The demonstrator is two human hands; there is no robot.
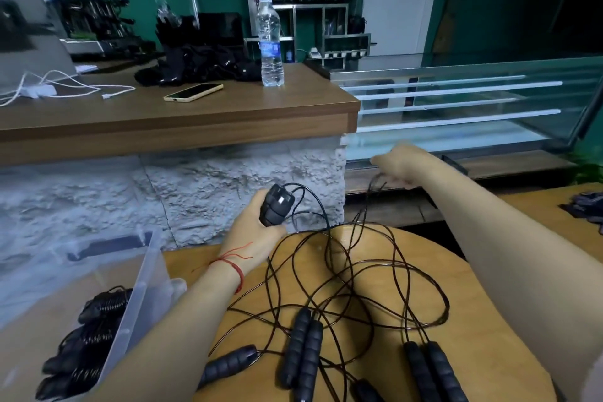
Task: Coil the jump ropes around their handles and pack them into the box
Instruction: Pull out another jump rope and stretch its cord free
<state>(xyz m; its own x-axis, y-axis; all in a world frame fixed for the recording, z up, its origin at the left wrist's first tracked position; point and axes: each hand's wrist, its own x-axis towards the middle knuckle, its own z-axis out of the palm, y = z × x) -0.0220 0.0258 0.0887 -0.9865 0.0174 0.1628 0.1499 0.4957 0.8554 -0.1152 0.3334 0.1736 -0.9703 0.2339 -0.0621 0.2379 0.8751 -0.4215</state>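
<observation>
Black handles (276, 207) gripped in L hand (257, 235); R hand (403, 166) pinches rope (369, 187) up & rightward.

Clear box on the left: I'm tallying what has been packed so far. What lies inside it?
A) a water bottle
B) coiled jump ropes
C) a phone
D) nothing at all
B: several coiled jump ropes, black handles with cord wound around them, lie stacked inside the clear box.
</observation>
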